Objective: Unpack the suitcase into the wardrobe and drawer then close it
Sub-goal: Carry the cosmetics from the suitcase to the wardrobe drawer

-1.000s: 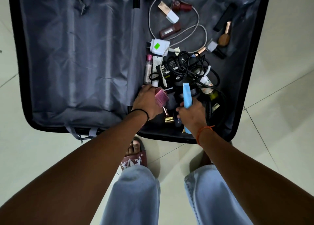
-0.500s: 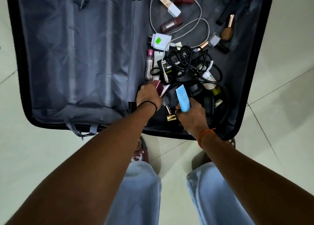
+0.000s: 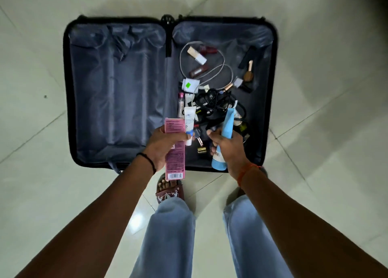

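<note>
The black suitcase (image 3: 69, 92) lies open flat on the tiled floor, grey lining showing. Its left half holds nothing. Its right half holds several small items: black tangled cables (image 3: 212, 103), a white charger with a green sticker (image 3: 190, 85), a white cable (image 3: 222, 67), lipsticks and a makeup brush (image 3: 248, 74). My left hand (image 3: 165, 145) grips a pink box (image 3: 175, 151) together with a white tube (image 3: 189, 120), raised above the suitcase's near edge. My right hand (image 3: 228, 149) grips a light blue tube (image 3: 225, 137) beside it.
My feet in sandals (image 3: 170, 190) and jeans legs stand just in front of the suitcase. Pale floor tiles surround the case on all sides. No wardrobe or drawer is in view.
Both hands have risen out of the right half, the left lifting the pink box and a white tube, the right lifting the blue tube. My head has pulled back, showing the whole suitcase.
</note>
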